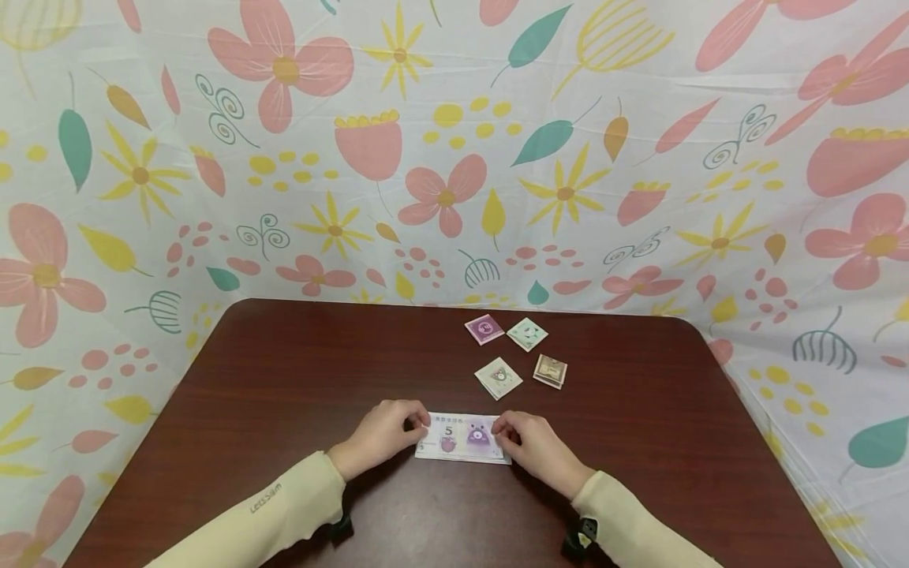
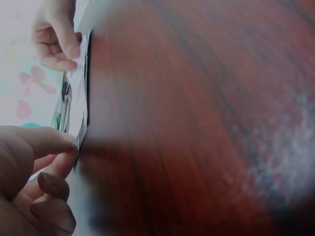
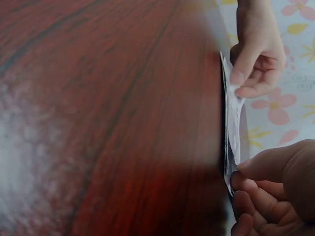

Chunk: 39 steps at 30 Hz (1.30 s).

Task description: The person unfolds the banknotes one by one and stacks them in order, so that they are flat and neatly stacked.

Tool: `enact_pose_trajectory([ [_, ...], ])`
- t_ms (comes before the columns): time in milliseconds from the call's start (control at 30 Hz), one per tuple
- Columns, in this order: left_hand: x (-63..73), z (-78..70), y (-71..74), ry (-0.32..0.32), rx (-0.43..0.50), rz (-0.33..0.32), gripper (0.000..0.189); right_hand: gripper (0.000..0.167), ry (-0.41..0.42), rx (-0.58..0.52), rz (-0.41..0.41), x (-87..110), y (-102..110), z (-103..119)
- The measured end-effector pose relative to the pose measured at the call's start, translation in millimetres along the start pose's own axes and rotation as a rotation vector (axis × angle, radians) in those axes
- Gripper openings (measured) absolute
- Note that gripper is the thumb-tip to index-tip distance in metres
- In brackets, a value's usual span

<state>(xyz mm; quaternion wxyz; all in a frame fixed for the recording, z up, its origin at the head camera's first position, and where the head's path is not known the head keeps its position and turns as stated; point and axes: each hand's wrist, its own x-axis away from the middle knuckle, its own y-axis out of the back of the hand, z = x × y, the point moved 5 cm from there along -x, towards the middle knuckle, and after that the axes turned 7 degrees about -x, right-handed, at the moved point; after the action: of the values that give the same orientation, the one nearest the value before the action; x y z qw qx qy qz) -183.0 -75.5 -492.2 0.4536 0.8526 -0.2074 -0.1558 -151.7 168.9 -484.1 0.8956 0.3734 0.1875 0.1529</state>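
Notes (image 1: pixel 461 443) in fingertip pinch: left hand (image 1: pixel 386 435), right hand (image 1: pixel 541 451)

- Head: from above, looking forward and down over the table (image 1: pixel 305 371) to the cloth (image 1: pixel 443 114).
- Left wrist: low, close, facing past the left hand (image 1: pixel 379 438) towards the right hand (image 1: pixel 540 450).
- Right wrist: equally close, facing the opposite way.
- Wrist views share both hands and the notes (image 1: pixel 460 451).
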Motion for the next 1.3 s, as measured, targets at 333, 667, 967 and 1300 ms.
enact_pose_trajectory([
  [333,-1.2,-4.7,1.8,-0.033,-0.123,0.008,0.010,0.014,0.052,0.077,-0.008,-1.3,-1.3,4.6],
  [667,1.0,-2.5,2.9,-0.018,-0.096,0.018,0.007,0.014,0.028,0.093,0.021,-2.4,0.9,1.5],
  [967,2.3,-0.1,0.3,-0.023,-0.098,0.003,0.008,0.016,0.041,0.089,0.015,0.1,2.3,1.1],
  [1300,3.9,-0.9,0.6,-0.030,-0.095,-0.018,0.008,0.017,0.061,0.089,-0.012,1.6,2.4,0.7],
])
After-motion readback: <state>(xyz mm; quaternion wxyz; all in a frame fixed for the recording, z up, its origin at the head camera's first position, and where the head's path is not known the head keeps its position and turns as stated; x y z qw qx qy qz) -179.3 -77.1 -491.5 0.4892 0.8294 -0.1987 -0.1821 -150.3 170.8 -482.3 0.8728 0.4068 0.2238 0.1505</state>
